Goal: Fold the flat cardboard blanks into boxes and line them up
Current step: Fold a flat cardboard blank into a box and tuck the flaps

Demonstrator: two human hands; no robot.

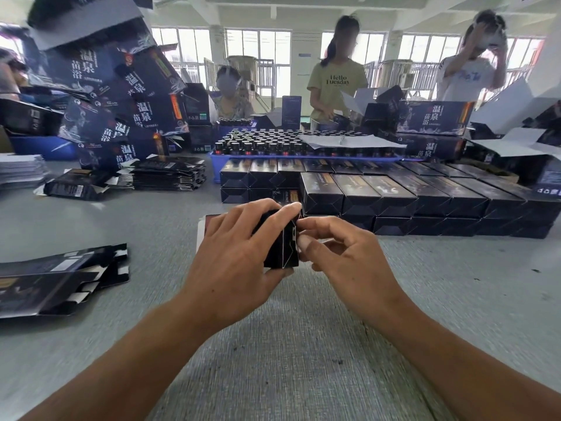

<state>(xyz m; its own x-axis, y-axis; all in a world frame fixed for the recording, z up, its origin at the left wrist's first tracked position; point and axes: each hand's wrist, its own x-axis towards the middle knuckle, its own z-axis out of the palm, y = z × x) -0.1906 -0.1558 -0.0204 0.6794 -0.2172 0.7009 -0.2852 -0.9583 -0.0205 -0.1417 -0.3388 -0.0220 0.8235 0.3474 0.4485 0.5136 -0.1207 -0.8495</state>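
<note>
Right now, in the head view, the left hand [233, 256] wraps its curled fingers over a small black box [282, 247] held upright just above the grey desk [303, 344], while the right hand [337, 253] pinches at the box's near end flap with thumb and forefinger, the other fingers curled loosely. So each grip is closed on the same half-formed carton, near the middle of the desk and just in front of the stacked rows of finished boxes [394, 196]. The flap could buckle or miss its slot if the pinch pushes off-angle, and a tight squeeze from the left hand might crush the thin walls out of square. A careless elbow could also nudge the rows behind. The cardboard looks thin, glossy and dark, with sharp creases and white cut edges; the flat blanks [57, 281] at left lie fanned and slippery-looking, and the desk cover is finely ribbed.
</note>
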